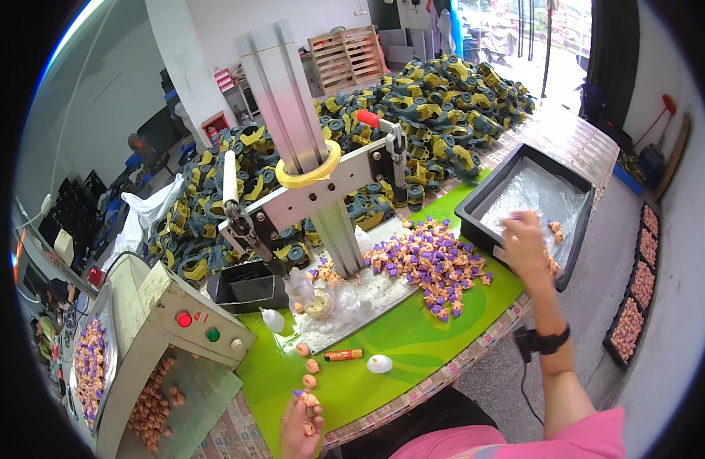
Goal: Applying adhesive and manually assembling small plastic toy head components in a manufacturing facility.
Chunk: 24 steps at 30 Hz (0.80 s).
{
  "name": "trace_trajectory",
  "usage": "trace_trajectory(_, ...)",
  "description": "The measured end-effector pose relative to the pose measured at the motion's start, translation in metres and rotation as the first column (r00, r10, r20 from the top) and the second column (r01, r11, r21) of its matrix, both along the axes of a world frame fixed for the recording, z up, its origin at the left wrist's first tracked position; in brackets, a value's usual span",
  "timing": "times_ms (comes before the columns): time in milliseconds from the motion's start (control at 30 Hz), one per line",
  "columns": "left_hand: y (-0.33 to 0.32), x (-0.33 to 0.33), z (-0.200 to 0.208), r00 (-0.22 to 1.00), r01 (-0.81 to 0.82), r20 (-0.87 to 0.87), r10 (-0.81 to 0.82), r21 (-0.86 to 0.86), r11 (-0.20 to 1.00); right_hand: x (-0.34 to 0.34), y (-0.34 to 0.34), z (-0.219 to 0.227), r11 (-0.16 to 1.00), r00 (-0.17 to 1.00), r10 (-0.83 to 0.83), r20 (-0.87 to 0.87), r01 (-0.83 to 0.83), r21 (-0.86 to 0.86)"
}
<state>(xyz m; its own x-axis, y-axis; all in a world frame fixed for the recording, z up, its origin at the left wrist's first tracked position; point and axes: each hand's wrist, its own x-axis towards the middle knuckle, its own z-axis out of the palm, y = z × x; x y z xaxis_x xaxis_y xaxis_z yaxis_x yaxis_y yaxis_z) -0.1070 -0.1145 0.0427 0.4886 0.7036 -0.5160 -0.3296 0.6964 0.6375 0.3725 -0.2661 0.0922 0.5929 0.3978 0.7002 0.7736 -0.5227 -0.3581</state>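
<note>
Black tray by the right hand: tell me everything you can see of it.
The black tray is rectangular, open-topped and shallow; it looks like hard plastic. Clear film lines its floor, and a few peach pieces lie toward its right side. A small pale label sits on its near wall. It stands upright on the table, by the green mat. The right hand covers part of it; whether they touch is unclear.

daylight overexposes the doorway (513,38) while fisheye distortion bends the edges.
</note>
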Motion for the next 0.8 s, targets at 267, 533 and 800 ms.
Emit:
trace_trajectory(267, 0.077, 0.059, 0.009, 0.951, 0.295, -0.19, -0.243, 0.334, 0.895, 0.001, -0.056, -0.003, 0.963, 0.982, -0.046, -0.181, -0.004, -0.269)
trace_trajectory(533, 0.123, 0.14, -0.025, 0.952, 0.102, -0.284, 0.112, 0.642, 0.76, -0.097, 0.015, 0.037, 0.75, 0.697, 0.583, -0.418, -0.659, -0.054)
trace_trajectory(800, 0.125, 0.149, -0.032, 0.842, 0.293, -0.327, 0.429, 0.945, 0.145, -0.134, 0.045, 0.057, 0.552, 0.584, 0.713, -0.389, -0.809, -0.202)
